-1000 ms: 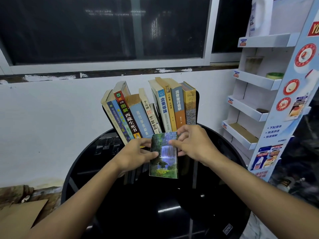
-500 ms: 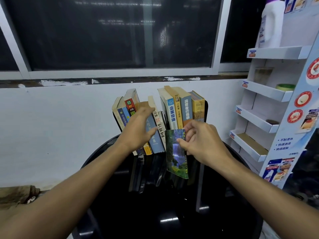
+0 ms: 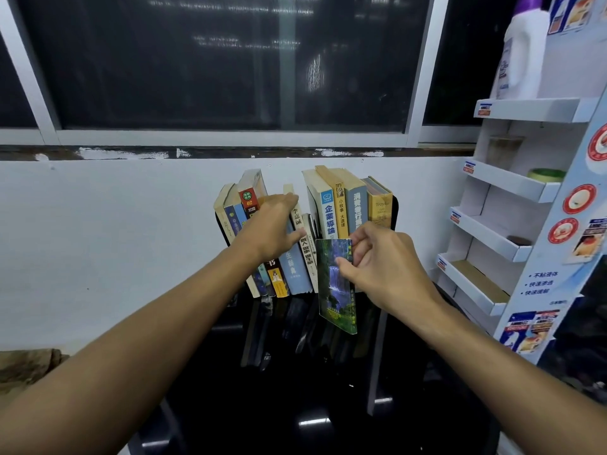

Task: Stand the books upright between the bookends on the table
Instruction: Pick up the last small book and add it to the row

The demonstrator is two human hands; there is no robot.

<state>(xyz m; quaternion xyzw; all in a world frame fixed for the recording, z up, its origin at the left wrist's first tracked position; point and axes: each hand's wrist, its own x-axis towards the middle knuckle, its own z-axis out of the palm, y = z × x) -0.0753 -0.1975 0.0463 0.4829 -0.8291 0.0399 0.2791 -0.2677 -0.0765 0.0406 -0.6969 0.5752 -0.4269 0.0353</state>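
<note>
A row of several books [image 3: 331, 205] stands at the back of the black glossy table [image 3: 295, 405], between black bookends; the right bookend [image 3: 395, 211] shows behind the yellow book. The left group of books [image 3: 295, 267] leans left, the right group stands upright, with a gap between them. My left hand [image 3: 269, 231] lies flat with spread fingers against the leaning books. My right hand [image 3: 377, 264] pinches a small book with a waterfall cover [image 3: 335, 297], held upright just in front of the gap, its spine turned to the right.
A white cardboard display rack [image 3: 512, 192] with several shelves stands close on the right, a white bottle [image 3: 522, 54] on its top shelf. A white wall and dark window lie right behind the books. Brown cardboard [image 3: 26, 366] lies low at the left.
My left hand let go of the waterfall book and moved up onto the leaning books. My right hand turned the book edge-on and carried it toward the gap.
</note>
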